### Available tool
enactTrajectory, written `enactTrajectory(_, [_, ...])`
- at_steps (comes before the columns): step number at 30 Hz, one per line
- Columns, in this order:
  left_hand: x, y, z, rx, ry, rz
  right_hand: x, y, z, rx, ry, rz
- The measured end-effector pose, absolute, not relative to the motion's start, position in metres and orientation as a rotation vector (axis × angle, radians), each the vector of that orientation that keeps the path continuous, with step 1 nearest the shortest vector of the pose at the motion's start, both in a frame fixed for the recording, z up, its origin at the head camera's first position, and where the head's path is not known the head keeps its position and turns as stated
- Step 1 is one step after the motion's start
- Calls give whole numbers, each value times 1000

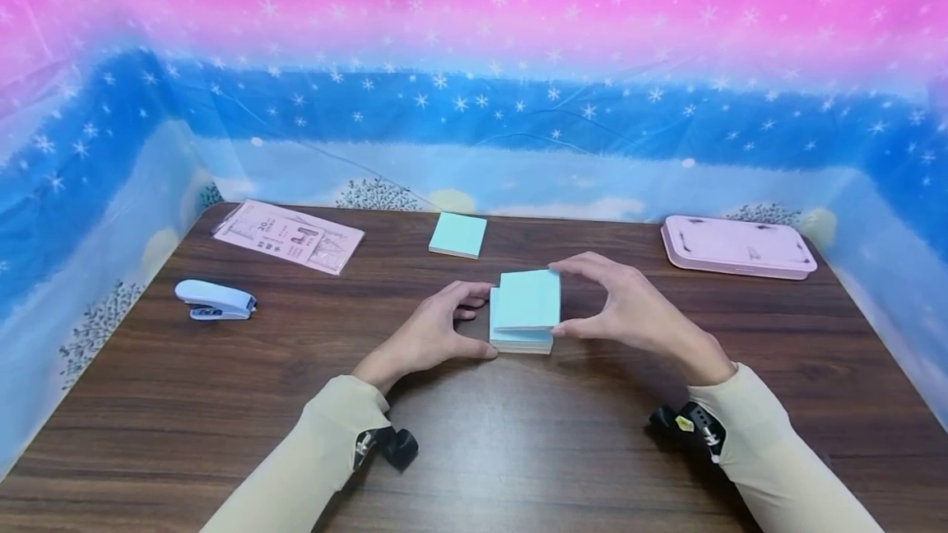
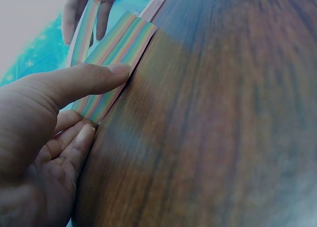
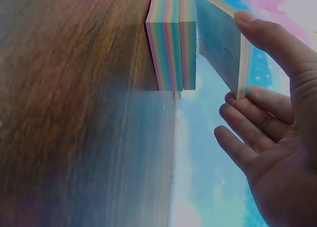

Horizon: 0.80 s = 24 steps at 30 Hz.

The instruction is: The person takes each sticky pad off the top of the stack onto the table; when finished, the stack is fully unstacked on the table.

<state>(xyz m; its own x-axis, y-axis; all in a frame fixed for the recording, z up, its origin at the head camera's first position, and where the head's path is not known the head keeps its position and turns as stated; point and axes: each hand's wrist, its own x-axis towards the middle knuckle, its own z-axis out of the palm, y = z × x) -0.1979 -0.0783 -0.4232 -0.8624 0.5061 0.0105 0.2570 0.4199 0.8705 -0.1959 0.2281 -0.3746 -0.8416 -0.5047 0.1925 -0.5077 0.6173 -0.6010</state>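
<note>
left hand [image 1: 429, 336] steadies the sticky note stack [image 1: 521, 339] on the table [image 1: 222, 401], right hand [image 1: 629, 311] fingers pinch the top pad [image 1: 527, 299], lifted partway, not off yet

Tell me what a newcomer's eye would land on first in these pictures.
First, the two hands at the table's centre: the left hand steadies a pale blue note pad while the right hand lifts a wad of notes off its top. Next, the loud pink and blue starry backdrop behind. Then the small things around: a stapler at left, a second pad behind, a pink case at right.
</note>
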Motion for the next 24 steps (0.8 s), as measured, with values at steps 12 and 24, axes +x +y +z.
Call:
enactTrajectory(12, [-196, -79, -423, 671, 2427, 1419, -198, 227, -368, 825, -2786, 1028])
enactTrajectory(24, [-197, -80, -422, 675, 2428, 1424, -222, 227, -362, 754, -2776, 963])
